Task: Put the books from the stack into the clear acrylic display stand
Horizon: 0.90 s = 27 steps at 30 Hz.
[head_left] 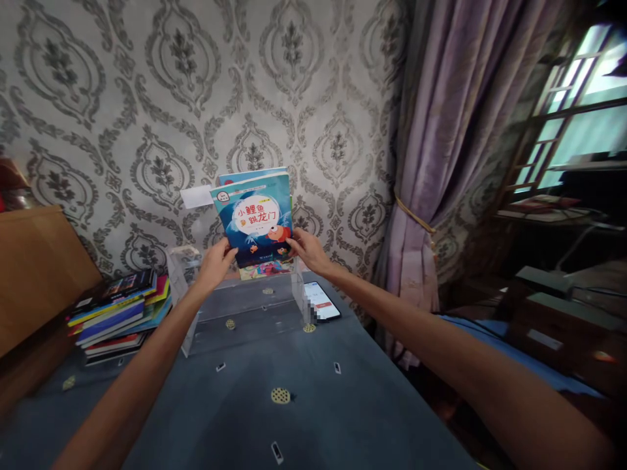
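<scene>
Two hands grip one blue book (255, 225): the left hand (215, 261) pinches its lower left corner, the right hand (306, 251) its lower right, above the clear rack (235, 313).

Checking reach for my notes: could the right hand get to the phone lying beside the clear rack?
Probably yes. The right hand grips the blue book just above the phone, which lies uncovered on the blue cloth; it would have to let go first.
</scene>
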Tool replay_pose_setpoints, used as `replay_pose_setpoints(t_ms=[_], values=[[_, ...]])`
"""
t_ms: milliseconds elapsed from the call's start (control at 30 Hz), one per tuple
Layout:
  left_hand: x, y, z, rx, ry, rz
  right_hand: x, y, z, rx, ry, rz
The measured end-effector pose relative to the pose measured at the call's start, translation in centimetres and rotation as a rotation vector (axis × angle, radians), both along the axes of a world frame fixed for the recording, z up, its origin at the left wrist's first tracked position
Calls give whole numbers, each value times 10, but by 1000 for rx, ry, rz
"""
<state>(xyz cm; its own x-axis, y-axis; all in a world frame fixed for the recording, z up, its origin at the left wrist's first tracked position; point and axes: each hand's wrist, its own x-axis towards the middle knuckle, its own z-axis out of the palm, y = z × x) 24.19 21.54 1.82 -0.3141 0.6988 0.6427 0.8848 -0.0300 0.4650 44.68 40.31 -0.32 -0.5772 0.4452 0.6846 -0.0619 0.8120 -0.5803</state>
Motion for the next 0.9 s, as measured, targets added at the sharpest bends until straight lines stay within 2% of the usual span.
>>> replay_pose_setpoints(t_ms=[100, 467, 633, 800, 900], values=[[1, -1, -3, -24, 50, 28, 3, 2, -3, 36, 0, -37], [16, -5, -9, -90, 148, 192, 6, 3, -6, -10, -6, -30], [31, -10, -5, -300, 241, 407, 5, 3, -10, -37, 21, -45], [44, -13, 2, -488, 304, 484, 1, 6, -20, -34, 102, -135], [50, -12, 6, -534, 310, 518, -3, 6, -26, -9, 144, -191]])
